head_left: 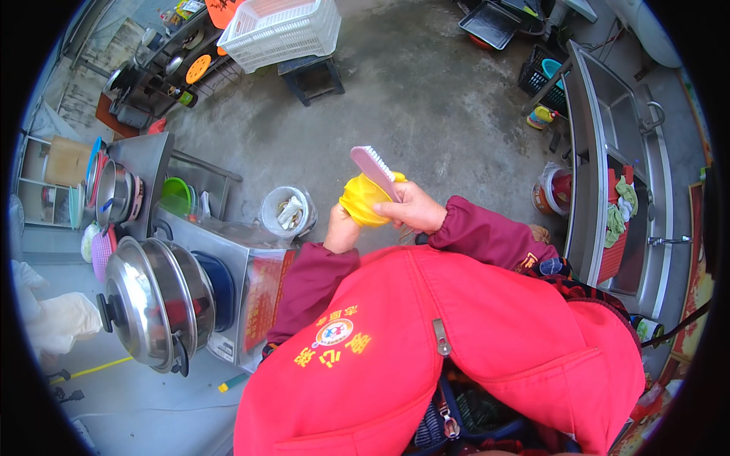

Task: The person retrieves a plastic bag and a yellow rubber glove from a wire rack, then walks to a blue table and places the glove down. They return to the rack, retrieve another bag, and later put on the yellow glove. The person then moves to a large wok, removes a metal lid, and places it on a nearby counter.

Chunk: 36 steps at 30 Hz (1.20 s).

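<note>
In front of my red vest both hands are raised close together over the floor. My right hand is closed round a pink scrubbing brush with white bristles, its head slanting up and to the left. My left hand is at a bright yellow, crumpled sheet-like thing, a cloth or a rubber glove, I cannot tell which. Most of the left fingers are hidden by it. The brush lies across the yellow thing's right side, and my right fingers reach its lower edge.
A white bucket stands left of my hands, beside a metal cabinet with a large steamer pot. At the right is a steel sink with cloths on a red board. A white crate sits on a stool ahead.
</note>
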Available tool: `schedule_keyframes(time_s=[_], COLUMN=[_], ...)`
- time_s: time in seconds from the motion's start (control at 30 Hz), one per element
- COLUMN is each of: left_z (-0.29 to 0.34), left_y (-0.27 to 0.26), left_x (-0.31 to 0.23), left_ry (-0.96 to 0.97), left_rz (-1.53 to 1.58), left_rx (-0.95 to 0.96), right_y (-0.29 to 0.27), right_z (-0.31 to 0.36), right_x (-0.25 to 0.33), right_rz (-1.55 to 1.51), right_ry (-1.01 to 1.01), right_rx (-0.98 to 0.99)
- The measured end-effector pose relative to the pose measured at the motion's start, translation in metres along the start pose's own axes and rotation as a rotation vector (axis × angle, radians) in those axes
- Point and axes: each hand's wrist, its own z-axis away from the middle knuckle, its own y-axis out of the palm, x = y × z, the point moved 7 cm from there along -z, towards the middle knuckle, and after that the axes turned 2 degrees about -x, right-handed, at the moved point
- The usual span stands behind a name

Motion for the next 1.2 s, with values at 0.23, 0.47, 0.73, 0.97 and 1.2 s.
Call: schedule_keyframes(time_s=[0.23,0.47,0.73,0.97,1.2], left_z=[-0.003,0.006,0.025,0.029,0.025], left_y=[-0.001,0.002,-0.024,-0.025,-0.014], left_x=[0.000,-0.018,-0.057,-0.073,-0.073], left_ry=[-0.029,0.015,0.021,0.272,0.255], left_rz=[-0.045,0.097,0.208,-0.443,-0.449], left_rx=[-0.056,-0.056,-0.090,-0.135,-0.187], right_y=[-0.027,-0.061,-0.128,-0.147,-0.145], right_z=[-0.008,-0.017,-0.016,-0.006,-0.001], right_x=[-0.009,-0.015,0.006,0.032,0.035], right_rz=[0.055,-0.210,-0.171,-0.142,-0.034], right_ry=[0.018,0.114,-0.075,-0.169,-0.194], right_rx=[-0.181,-0.316,-0.558,-0.568,-0.576])
